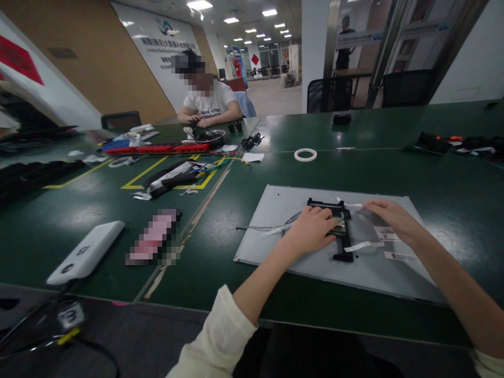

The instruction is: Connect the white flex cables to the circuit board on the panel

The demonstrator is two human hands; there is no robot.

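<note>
A black plastic bracket point(343, 255) with a green circuit board point(340, 226) in it lies on a light grey panel point(271, 210). My left hand point(312, 229) rests over the left part of the bracket and board, fingers and thumb apart, hiding much of them. Between the thumb and fingertips of my right hand point(389, 218) is the end of a white tape strip point(352, 205), which runs to the bracket's upper right corner. Another white strip point(364, 245) sticks to the bracket's lower right. Grey cables point(260, 228) extend leftward from under my left hand.
Behind the panel lies a roll of white tape point(305, 154). To the left are a white power bank point(86, 252), a blurred pink phone-like object point(153, 236) and a black cable bundle point(177, 176). A person point(212, 100) sits across the green table point(220, 210).
</note>
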